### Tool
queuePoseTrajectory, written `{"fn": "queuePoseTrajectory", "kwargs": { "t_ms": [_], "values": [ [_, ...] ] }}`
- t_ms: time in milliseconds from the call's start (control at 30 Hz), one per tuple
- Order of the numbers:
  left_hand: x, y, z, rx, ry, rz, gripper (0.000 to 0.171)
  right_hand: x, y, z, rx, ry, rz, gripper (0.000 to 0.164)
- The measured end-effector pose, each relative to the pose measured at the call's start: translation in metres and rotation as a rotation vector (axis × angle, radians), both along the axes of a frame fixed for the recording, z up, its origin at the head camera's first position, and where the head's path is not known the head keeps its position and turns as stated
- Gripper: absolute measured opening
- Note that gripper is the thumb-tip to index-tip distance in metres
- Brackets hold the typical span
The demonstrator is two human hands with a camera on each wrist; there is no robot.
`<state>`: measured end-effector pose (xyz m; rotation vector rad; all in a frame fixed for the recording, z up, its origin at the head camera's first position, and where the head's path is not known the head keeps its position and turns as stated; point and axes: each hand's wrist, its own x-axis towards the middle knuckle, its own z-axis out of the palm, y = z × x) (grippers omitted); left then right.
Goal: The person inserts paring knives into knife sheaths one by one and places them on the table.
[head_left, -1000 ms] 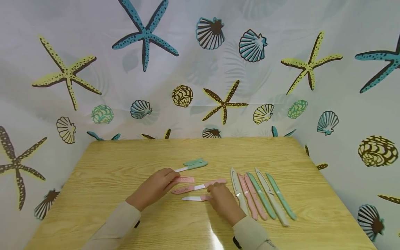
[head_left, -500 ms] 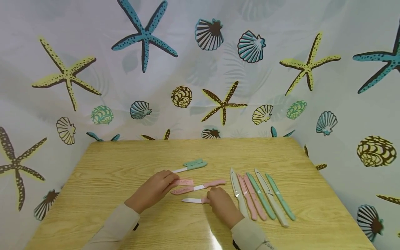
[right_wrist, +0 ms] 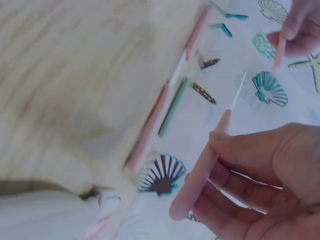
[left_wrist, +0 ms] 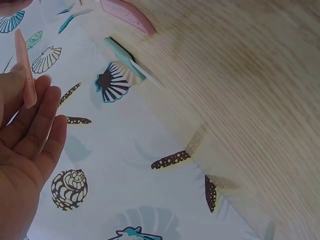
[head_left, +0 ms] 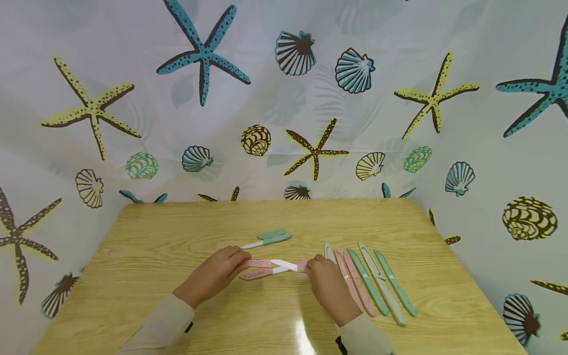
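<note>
Pink on both sides of the work: pinches a slim pink sheath (left_wrist: 26,75) between thumb and fingertips of the left grip (head_left: 215,276), closed down to the sheath's own thinness. Holds a small knife (right_wrist: 202,172) by its pink handle in the right grip (head_left: 330,288), thumb and fingers bent round it, white blade bare and pointing left toward the sheath. Has both pieces raised off the desk (head_left: 177,222), near each other but apart in the right wrist view. Looks to be at the lining-up step of sheathing, blade not yet inside. Calls next, by that reading, for squaring the tip to the sheath's opening, then a straight, gentle slide, fingertips clear of the edge. Shows just beyond, lying on the desk, a second pink knife (head_left: 278,270), partly covered by its own cover (head_left: 256,274). Farther back, shows a green-handled knife (head_left: 277,238), blade bare, close against a green sheath (head_left: 270,233). Off to the right, shows a row of knives (head_left: 368,281), seemingly sheathed, partly hidden by the right grip
</note>
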<state>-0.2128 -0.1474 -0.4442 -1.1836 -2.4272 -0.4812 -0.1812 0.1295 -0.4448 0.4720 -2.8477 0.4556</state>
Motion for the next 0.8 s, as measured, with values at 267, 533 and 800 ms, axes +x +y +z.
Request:
{"fn": "queuePoseTrajectory", "kwargs": {
  "t_ms": [267, 533, 800],
  "values": [
    [-0.002, 0.000, -0.004, 0.007, 0.012, -0.013, 0.017, 0.013, 0.016, 0.017, -0.076, 0.097, -0.023, 0.005],
    [0.001, -0.003, -0.003, -0.019, 0.017, -0.016, 0.017, 0.020, 0.012, 0.024, -0.071, 0.069, 0.039, 0.007],
    [0.002, -0.003, -0.004, -0.029, 0.027, -0.010, 0.018, 0.021, 0.007, 0.018, -0.043, 0.073, 0.074, 0.003]
  ]
}}
